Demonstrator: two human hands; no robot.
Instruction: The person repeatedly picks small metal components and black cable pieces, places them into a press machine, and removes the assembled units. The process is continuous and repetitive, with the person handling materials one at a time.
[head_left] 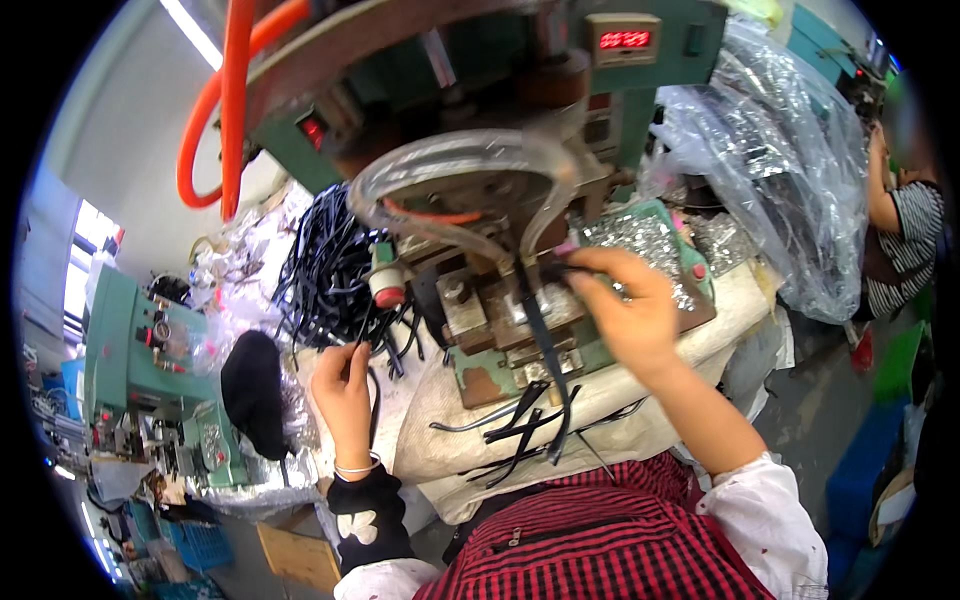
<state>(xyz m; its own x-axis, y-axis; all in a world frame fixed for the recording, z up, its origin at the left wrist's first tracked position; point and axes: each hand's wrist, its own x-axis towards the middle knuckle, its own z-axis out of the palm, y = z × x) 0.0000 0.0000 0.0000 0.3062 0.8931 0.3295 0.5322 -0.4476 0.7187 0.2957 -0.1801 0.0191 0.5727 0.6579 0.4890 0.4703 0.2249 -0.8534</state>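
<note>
My right hand (628, 310) reaches up to the green press machine (500, 90) and pinches the top end of a long black strap (545, 350) under the press head. The strap hangs down over the machine's base plate (480, 380) to the cloth-covered bench edge. My left hand (343, 395) is lower left and holds another thin black strap (374, 400) between its fingers, close to a big bundle of black straps (330, 270). A few finished black straps (520, 420) lie on the cloth below the machine.
A tray of small shiny metal parts (650, 240) sits right of the press. Clear plastic bags (790, 170) pile at the right, beside another person in a striped top (905, 240). A second green machine (140, 370) stands at left. Orange hoses (235, 100) hang above.
</note>
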